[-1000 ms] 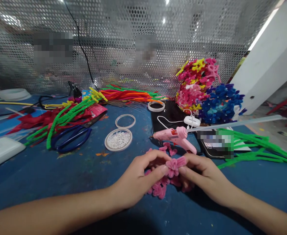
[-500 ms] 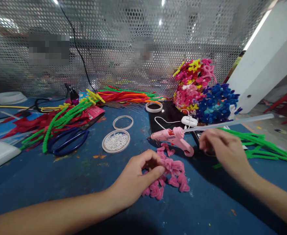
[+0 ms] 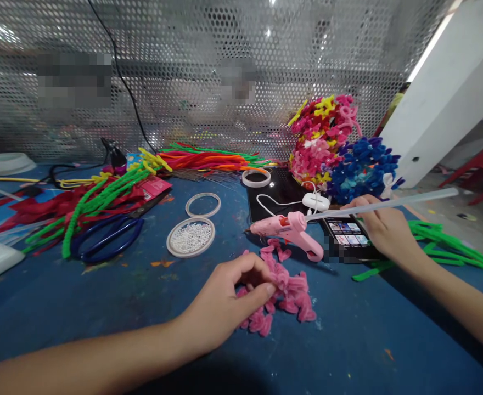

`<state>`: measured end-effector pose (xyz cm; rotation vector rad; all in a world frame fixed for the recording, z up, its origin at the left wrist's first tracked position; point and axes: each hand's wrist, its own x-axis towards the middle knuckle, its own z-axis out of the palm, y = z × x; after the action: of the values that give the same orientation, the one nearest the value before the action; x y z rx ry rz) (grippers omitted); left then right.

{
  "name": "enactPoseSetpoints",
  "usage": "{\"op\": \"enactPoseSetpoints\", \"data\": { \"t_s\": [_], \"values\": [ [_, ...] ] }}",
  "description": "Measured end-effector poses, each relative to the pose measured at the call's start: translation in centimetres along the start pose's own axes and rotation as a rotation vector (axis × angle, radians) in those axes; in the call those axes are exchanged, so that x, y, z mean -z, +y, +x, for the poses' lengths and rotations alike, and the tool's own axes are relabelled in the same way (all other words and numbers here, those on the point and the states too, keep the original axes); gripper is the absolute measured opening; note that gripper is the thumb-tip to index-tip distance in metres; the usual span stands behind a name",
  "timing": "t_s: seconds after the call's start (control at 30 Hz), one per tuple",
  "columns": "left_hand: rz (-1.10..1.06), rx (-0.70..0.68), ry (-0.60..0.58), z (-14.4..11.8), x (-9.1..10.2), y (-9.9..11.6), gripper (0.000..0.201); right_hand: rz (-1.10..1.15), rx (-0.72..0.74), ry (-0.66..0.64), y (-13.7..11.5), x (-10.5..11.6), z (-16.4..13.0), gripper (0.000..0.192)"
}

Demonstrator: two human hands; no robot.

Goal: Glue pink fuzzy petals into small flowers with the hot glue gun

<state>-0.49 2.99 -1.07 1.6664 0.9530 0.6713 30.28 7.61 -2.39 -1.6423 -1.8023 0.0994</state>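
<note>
My left hand (image 3: 233, 293) pinches a cluster of fuzzy pink pipe-cleaner flowers (image 3: 293, 291) between thumb and fingers, low over the blue table. Just beyond the cluster lies a pink hot glue gun (image 3: 285, 226), its long clear glue stick (image 3: 418, 199) jutting out to the right. My right hand (image 3: 383, 225) is at the right side of a phone (image 3: 348, 236) with a lit screen. Its fingers are bent together and reach behind the glue stick; their tips, and whatever they hold, are hidden.
A round lid of white beads (image 3: 191, 237) sits beside a ring (image 3: 202, 204). Blue-handled scissors (image 3: 107, 238) and green pipe cleaners (image 3: 97, 203) lie left. More green stems (image 3: 451, 244) lie right. Behind are a white earbud case (image 3: 315, 202), flower bunches (image 3: 365, 167) and a perforated metal panel (image 3: 208, 71).
My right hand has moved forward beside the phone, uncovering its lit screen. My left hand keeps its pinch on the pink flowers. The view has shifted slightly.
</note>
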Motion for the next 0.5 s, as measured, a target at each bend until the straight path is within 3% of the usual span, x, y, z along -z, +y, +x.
{"op": "enactPoseSetpoints", "data": {
  "t_s": [0.1, 0.5],
  "values": [
    [-0.004, -0.016, 0.026, 0.04, 0.03, -0.09, 0.006, -0.044, -0.071, 0.010, 0.15, -0.27, -0.07, 0.041],
    [-0.021, 0.042, 0.048, 0.04, 0.04, -0.27, 0.010, -0.083, 0.010, 0.049, 0.24, -0.21, -0.18, 0.039]
  ]
}}
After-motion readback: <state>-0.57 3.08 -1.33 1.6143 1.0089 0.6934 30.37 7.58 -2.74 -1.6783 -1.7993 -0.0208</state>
